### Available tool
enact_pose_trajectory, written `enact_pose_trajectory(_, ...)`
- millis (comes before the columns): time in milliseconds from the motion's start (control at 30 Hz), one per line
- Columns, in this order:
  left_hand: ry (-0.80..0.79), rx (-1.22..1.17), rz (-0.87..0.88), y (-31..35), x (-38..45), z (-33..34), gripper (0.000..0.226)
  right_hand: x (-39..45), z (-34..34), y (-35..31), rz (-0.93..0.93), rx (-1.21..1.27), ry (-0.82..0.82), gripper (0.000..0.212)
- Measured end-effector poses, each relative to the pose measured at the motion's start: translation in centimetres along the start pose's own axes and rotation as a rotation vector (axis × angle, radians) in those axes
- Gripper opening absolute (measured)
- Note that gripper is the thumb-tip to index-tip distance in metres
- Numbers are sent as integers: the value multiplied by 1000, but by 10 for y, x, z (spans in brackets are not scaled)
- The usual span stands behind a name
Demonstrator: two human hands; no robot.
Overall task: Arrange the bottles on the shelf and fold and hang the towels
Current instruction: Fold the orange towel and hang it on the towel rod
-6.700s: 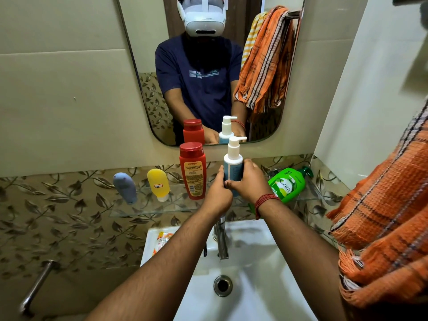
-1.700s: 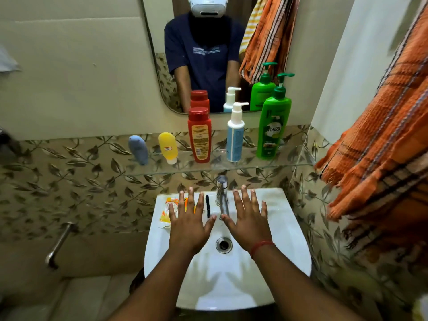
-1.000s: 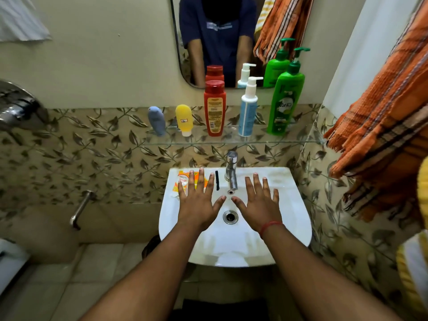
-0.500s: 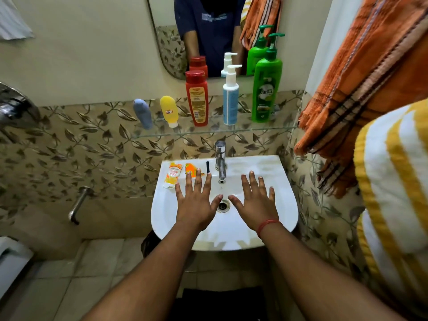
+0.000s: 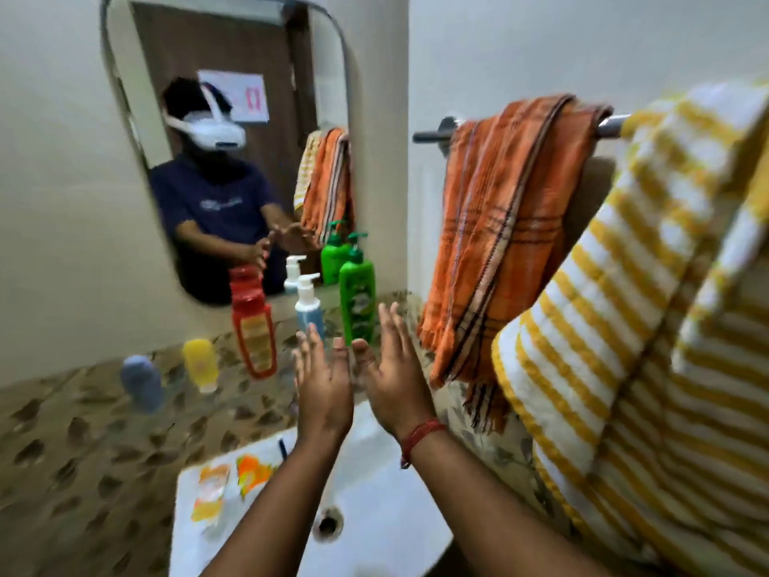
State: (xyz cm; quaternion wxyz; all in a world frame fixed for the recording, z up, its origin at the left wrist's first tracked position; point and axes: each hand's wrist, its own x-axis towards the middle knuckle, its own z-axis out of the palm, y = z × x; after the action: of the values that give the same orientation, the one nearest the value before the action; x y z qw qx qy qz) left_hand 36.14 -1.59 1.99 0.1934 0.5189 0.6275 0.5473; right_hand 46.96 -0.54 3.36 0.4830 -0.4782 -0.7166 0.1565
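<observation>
Both hands, left (image 5: 322, 389) and right (image 5: 393, 368), empty, fingers straight; orange towel (image 5: 495, 226) hangs beside right fingertips.

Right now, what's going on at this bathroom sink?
A person stands at the sink with both hands raised, open and holding nothing: left hand, right hand. Five bottles stand in a row on the shelf, from the blue tube to the green pump bottle. An orange towel and a yellow striped towel hang on the rail.
</observation>
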Motion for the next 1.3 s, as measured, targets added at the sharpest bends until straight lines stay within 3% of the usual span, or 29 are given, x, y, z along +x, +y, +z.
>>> enact_pose_trajectory(167, -171, -377, 91, 79, 18, 13, 74, 18, -66, -75, -172, 106, 287, 76)
enact_pose_trajectory(367, -456, -445, 295, 184, 22, 39, 54, 36, -137, -88, -204, -133, 633, 57)
enact_pose_trajectory(533, -434, -419, 340, 221, 25, 58, 62, 34, -163, -73, -85, -282, 799, 53)
enact_pose_trajectory(633, -383, -446, 329, 227, 31, 64, 70, 34, -175, -78, 2, -244, 750, 60)
enact_pose_trajectory(833, -398, -458, 341, 240, 38, 61, 56, 48, -175, -95, 132, -68, 598, 59)
enact_pose_trajectory(1133, -398, -415, 379, 215, 51, 33, 22, 40, -145, -105, 96, 0, 469, 50)
enact_pose_trajectory(1300, -328, -447, 384, 186, 49, 9, 23, 35, -124, -93, 67, 95, 473, 35)
